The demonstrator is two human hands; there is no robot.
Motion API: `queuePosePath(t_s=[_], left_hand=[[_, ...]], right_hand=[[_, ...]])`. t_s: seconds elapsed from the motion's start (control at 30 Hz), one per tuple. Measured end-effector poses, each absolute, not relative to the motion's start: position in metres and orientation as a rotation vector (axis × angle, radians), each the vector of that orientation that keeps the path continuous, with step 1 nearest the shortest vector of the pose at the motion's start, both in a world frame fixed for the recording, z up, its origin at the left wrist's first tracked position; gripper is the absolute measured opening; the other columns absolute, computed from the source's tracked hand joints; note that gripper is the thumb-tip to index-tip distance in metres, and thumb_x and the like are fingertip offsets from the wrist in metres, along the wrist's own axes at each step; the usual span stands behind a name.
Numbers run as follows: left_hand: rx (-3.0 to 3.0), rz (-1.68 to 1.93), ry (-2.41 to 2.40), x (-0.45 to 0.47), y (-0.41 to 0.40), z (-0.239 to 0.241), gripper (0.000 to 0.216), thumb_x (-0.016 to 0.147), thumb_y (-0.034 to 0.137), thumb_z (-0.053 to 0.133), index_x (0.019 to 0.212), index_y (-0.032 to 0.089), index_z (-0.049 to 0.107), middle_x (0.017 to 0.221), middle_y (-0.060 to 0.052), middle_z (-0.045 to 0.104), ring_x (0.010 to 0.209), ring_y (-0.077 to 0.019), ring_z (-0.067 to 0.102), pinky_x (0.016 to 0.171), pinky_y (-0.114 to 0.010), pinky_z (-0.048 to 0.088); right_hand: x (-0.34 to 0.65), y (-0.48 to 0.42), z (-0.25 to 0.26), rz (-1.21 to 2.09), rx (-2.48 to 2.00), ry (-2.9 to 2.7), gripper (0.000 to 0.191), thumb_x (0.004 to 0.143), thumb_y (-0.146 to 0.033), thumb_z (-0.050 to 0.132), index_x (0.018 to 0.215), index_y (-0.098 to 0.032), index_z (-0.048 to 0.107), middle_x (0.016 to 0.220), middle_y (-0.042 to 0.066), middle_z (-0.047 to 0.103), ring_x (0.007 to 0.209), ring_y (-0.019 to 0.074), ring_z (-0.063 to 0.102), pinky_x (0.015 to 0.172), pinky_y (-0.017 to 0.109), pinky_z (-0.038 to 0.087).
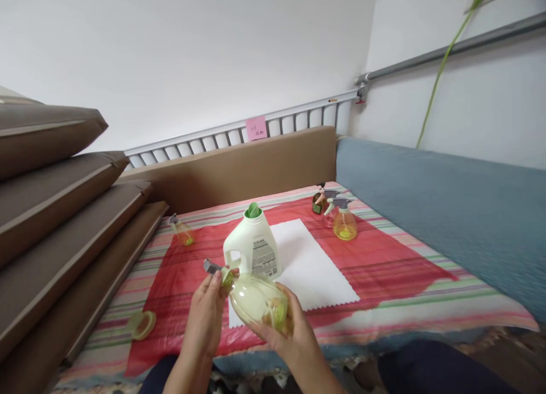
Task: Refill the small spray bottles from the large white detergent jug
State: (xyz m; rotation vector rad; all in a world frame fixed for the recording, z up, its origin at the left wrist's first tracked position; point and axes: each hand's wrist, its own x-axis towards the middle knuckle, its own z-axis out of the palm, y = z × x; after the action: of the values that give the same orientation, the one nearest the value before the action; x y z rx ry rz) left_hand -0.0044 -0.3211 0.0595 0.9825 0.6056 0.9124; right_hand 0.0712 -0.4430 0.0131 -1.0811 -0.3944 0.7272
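A clear yellow-green spray bottle lies tilted between my two hands, its grey trigger head pointing up and left. My left hand pinches the neck just under that head. Around the wide base of the bottle my right hand is wrapped, covering part of it. Right behind stands a large white detergent jug with a green spout in its open top. The jug rests on a white scallop-edged cloth.
At the right rear are several spray bottles, one amber. Another spray bottle leans at the left. A greenish cap or cup lies front left. Stacked brown cushions border the left side, a blue bolster the right.
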Motion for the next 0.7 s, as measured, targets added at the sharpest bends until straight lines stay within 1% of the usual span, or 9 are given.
queuePosePath(t_s=[0.1, 0.13, 0.2, 0.27, 0.33, 0.43, 0.5, 0.6, 0.7], left_hand=[[1.004, 0.891, 0.601, -0.007, -0.322, 0.060, 0.030, 0.066, 0.038, 0.071, 0.080, 0.011, 0.067, 0.080, -0.010, 0.071, 0.084, -0.0228, 0.065, 0.080, -0.034, 0.047], [1.008, 0.889, 0.599, -0.007, -0.322, 0.060, 0.029, 0.067, 0.037, 0.071, 0.080, 0.012, 0.067, 0.080, -0.010, 0.071, 0.084, -0.0219, 0.065, 0.080, -0.032, 0.047], [1.007, 0.884, 0.593, -0.007, -0.322, 0.060, 0.026, 0.068, 0.036, 0.070, 0.079, 0.013, 0.067, 0.080, -0.008, 0.071, 0.083, -0.0198, 0.064, 0.079, -0.030, 0.046], [0.999, 0.881, 0.588, -0.006, -0.322, 0.060, 0.025, 0.069, 0.036, 0.069, 0.080, 0.013, 0.066, 0.080, -0.008, 0.071, 0.082, -0.0186, 0.064, 0.079, -0.029, 0.046], [0.999, 0.882, 0.595, -0.005, -0.322, 0.062, 0.026, 0.068, 0.036, 0.070, 0.081, 0.013, 0.066, 0.081, -0.008, 0.071, 0.082, -0.0191, 0.064, 0.079, -0.030, 0.046], [1.015, 0.873, 0.608, -0.005, -0.323, 0.064, 0.030, 0.065, 0.037, 0.071, 0.082, 0.013, 0.066, 0.082, -0.009, 0.071, 0.082, -0.0210, 0.064, 0.080, -0.032, 0.046], [1.021, 0.859, 0.605, -0.006, -0.323, 0.066, 0.030, 0.064, 0.036, 0.072, 0.082, 0.013, 0.067, 0.081, -0.009, 0.071, 0.082, -0.0212, 0.064, 0.080, -0.032, 0.047], [1.012, 0.845, 0.586, -0.007, -0.323, 0.065, 0.025, 0.064, 0.034, 0.072, 0.079, 0.014, 0.067, 0.080, -0.008, 0.070, 0.081, -0.0205, 0.064, 0.080, -0.032, 0.047], [0.989, 0.862, 0.584, -0.007, -0.323, 0.062, 0.024, 0.065, 0.034, 0.071, 0.077, 0.014, 0.066, 0.078, -0.007, 0.069, 0.080, -0.0202, 0.064, 0.078, -0.031, 0.047]], right_hand=[[0.073, -0.444, 0.008, 0.799, -0.977, -0.364, 0.078, 0.053, -0.039, 0.078, 0.118, -0.019, 0.040, 0.107, 0.009, 0.061, 0.097, 0.0241, 0.060, 0.085, 0.036, 0.048], [0.074, -0.445, 0.007, 0.818, -0.960, -0.357, 0.077, 0.054, -0.041, 0.078, 0.117, -0.018, 0.041, 0.107, 0.009, 0.061, 0.097, 0.0239, 0.060, 0.084, 0.035, 0.048], [0.077, -0.447, 0.007, 0.906, -0.947, -0.345, 0.074, 0.056, -0.045, 0.076, 0.116, -0.017, 0.043, 0.101, 0.008, 0.064, 0.089, 0.0225, 0.063, 0.075, 0.033, 0.051], [0.079, -0.450, 0.009, 1.091, -0.898, -0.305, 0.069, 0.063, -0.052, 0.070, 0.115, -0.016, 0.045, 0.089, 0.007, 0.066, 0.072, 0.0191, 0.065, 0.060, 0.030, 0.052], [0.081, -0.452, 0.011, 1.369, -0.769, -0.232, 0.066, 0.070, -0.063, 0.056, 0.110, -0.011, 0.051, 0.077, 0.008, 0.067, 0.057, 0.0154, 0.063, 0.051, 0.026, 0.051], [0.085, -0.453, 0.013, 1.773, -0.587, -0.126, 0.085, 0.073, -0.077, 0.029, 0.100, -0.003, 0.058, 0.067, 0.013, 0.068, 0.047, 0.0141, 0.062, 0.044, 0.023, 0.051], [0.089, -0.453, 0.013, 1.914, -0.565, -0.093, 0.095, 0.070, -0.081, 0.020, 0.098, 0.001, 0.060, 0.060, 0.015, 0.067, 0.041, 0.0151, 0.060, 0.039, 0.023, 0.049], [0.092, -0.452, 0.013, 1.915, -0.580, -0.076, 0.095, 0.071, -0.081, 0.022, 0.096, 0.003, 0.061, 0.055, 0.015, 0.066, 0.038, 0.0159, 0.060, 0.036, 0.022, 0.048], [0.090, -0.451, 0.010, 1.805, -0.579, -0.100, 0.084, 0.076, -0.075, 0.027, 0.098, -0.001, 0.060, 0.059, 0.014, 0.067, 0.043, 0.0151, 0.061, 0.041, 0.022, 0.050]])
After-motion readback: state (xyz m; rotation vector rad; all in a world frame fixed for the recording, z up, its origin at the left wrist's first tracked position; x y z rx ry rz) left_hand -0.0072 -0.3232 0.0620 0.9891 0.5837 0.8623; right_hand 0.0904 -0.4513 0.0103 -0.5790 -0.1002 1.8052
